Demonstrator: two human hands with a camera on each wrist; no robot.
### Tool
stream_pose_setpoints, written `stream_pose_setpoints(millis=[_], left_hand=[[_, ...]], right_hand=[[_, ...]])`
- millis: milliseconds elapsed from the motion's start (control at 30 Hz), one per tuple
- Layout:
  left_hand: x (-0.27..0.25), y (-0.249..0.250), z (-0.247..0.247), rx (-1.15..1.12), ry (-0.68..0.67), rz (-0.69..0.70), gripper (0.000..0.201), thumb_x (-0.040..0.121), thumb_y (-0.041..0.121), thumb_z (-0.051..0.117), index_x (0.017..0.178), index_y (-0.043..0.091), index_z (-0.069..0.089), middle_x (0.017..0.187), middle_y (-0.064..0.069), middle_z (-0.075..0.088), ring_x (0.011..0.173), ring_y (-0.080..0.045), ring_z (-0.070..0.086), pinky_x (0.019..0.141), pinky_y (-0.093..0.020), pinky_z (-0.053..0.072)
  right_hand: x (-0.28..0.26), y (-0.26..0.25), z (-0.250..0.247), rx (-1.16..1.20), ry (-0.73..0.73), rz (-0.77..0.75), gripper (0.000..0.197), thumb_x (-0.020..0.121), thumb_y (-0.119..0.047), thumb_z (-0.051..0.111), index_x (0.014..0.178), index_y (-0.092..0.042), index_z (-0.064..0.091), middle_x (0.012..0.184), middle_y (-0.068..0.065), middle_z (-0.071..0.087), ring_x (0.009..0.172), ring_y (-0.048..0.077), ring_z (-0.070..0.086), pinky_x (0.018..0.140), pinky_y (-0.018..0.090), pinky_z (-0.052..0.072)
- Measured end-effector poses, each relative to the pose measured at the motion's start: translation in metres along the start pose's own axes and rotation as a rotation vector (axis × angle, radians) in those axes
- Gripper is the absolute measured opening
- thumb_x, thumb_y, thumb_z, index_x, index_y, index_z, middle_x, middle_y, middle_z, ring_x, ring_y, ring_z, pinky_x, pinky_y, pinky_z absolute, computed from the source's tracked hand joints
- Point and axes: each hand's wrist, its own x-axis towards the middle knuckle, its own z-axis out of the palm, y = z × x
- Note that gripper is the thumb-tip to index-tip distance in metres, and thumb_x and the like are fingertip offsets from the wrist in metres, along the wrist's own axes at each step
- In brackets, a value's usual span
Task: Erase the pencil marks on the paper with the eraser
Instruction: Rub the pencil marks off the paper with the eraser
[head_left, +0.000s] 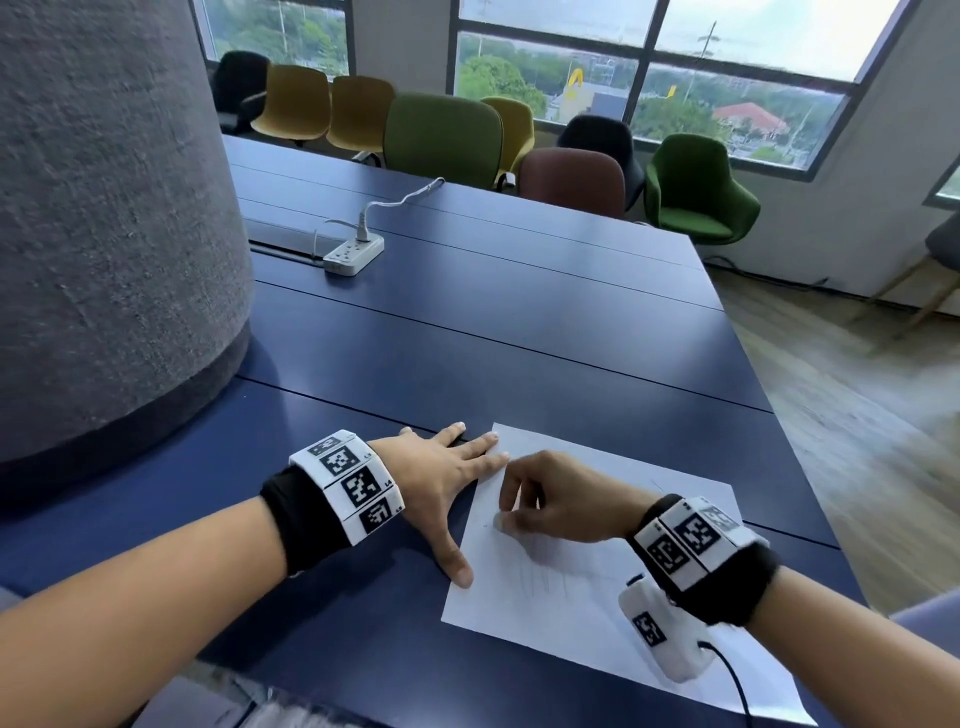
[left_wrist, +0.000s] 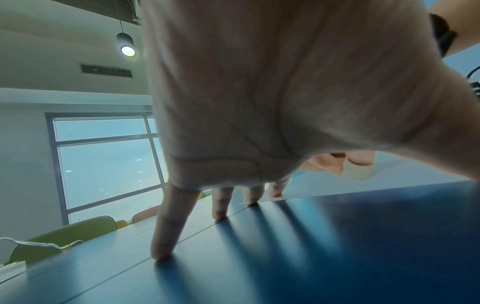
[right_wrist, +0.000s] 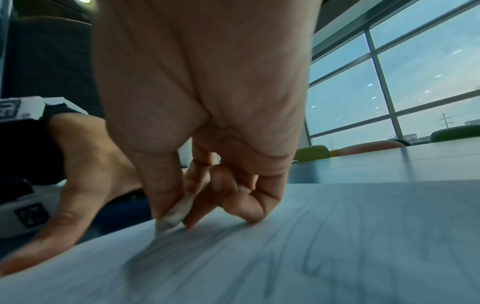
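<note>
Right hand (head_left: 558, 499) is pinching the eraser (right_wrist: 174, 214) between thumb and forefinger; the other fingers are curling under, knuckles touching the sheet. The eraser is standing tilted, long axis sloping down toward the person's left, lower end pressing on the paper (head_left: 597, 618) near its left edge. In the head view it's almost fully hidden under the fingertips. Left hand (head_left: 441, 483) is lying flat with fingers spread straight: thumb tip and two fingertips are pinning the paper's left edge, the rest sitting on the blue table (head_left: 519, 322). Pencil marks (right_wrist: 324, 253) are showing as faint, blurred strokes; their shape is unreadable.
</note>
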Motion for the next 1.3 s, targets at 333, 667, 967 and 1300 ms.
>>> stream_pose_setpoints(millis=[333,667,967,1300], left_hand=[[0.000,0.000,0.000,0.018,-0.004,-0.011,0.137,0.055,0.077,0.076,0.153,0.041,-0.013,0.159,0.021,-0.023,0.147,-0.016,-0.022,0.116,-0.063,0.003],[0.003,-0.002,0.001,0.026,-0.012,-0.016,0.138,0.054,0.078,0.075,0.153,0.040,-0.014,0.158,0.021,-0.023,0.147,-0.017,-0.023,0.116,-0.065,0.004],[0.002,-0.001,0.001,0.016,-0.005,0.000,0.139,0.054,0.077,0.076,0.153,0.039,-0.013,0.159,0.020,-0.022,0.148,-0.018,-0.022,0.114,-0.067,0.003],[0.002,-0.002,0.002,0.013,-0.007,0.005,0.142,0.056,0.077,0.075,0.154,0.030,-0.016,0.159,0.019,-0.023,0.147,-0.016,-0.023,0.115,-0.065,0.001]], right_hand=[[-0.005,-0.006,0.000,-0.006,-0.028,-0.006,0.010,0.084,-0.029,0.072,0.081,-0.024,0.063,0.062,-0.012,0.052,0.053,-0.002,0.050,0.052,0.011,0.035],[-0.017,-0.006,0.005,0.034,-0.007,-0.021,0.010,0.085,-0.025,0.071,0.084,-0.017,0.066,0.060,-0.012,0.051,0.053,0.002,0.050,0.053,0.012,0.037],[-0.024,-0.001,0.004,0.041,-0.028,-0.035,0.010,0.086,-0.028,0.071,0.085,-0.019,0.066,0.063,-0.011,0.053,0.055,0.003,0.049,0.054,0.012,0.038],[0.016,0.016,-0.028,-0.070,-0.102,0.076,0.013,0.083,-0.033,0.073,0.083,-0.024,0.064,0.067,-0.012,0.055,0.056,0.000,0.049,0.055,0.014,0.038]])
